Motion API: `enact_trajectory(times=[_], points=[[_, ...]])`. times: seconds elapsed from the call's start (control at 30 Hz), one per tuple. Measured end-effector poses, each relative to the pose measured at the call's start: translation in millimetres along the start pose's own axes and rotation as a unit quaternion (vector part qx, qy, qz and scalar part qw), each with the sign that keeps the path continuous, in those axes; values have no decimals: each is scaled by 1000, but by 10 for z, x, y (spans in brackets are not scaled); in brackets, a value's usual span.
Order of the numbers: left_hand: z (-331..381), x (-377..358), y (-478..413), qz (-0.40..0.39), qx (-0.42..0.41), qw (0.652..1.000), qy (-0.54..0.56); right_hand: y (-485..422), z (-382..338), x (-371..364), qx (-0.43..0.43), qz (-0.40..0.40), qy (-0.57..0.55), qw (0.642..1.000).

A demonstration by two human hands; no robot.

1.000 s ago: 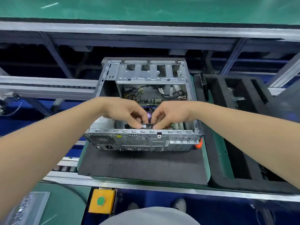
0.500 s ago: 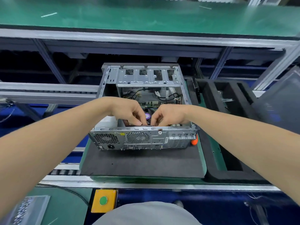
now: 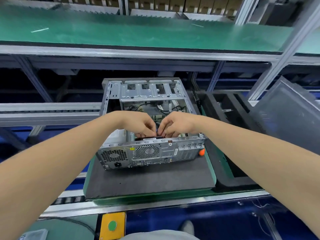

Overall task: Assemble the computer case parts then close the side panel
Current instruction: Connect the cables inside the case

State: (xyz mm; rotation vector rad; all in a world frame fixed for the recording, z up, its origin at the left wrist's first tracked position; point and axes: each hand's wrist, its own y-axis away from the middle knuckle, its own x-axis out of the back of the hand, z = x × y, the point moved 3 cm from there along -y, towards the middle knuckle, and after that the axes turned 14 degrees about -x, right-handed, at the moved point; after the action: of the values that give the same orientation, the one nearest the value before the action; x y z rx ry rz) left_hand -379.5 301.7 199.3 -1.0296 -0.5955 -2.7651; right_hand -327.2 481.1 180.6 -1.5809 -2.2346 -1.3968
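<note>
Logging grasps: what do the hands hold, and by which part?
Left hand and right hand pinch a dark part inside the case, by its rear wall, one at each end; what it is cannot be told.

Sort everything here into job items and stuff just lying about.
Job: computer case, dark part inside it, left hand and right hand pinching it, grey panel leaning at right.
Lying about: black foam tray, yellow button box, green shelf.

Head view, down onto computer case (image 3: 155, 154)
</note>
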Motion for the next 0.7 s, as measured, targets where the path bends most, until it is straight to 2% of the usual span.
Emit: enact_trajectory(times=[0.1,0.3,0.4,0.53,0.63,0.7], points=[[22,6,-44,15,9,998,-63,113,9,85,8,19,-45,999],[160,-19,-261,56,16,987,-150,399,259,416,24,122,-128,984],[306,-9,-445,123,-3,976,-180,493,478,577,19,172,-167,971],[590,-36,-781,231,-38,959,-160,536,906,799,-7,223,-220,950],[821,-91,-1076,306,-50,942,-132,479,1292,882,-36,229,-251,940],[954,-149,-1291,325,-47,938,-116,390,1542,874,-59,229,-258,937]])
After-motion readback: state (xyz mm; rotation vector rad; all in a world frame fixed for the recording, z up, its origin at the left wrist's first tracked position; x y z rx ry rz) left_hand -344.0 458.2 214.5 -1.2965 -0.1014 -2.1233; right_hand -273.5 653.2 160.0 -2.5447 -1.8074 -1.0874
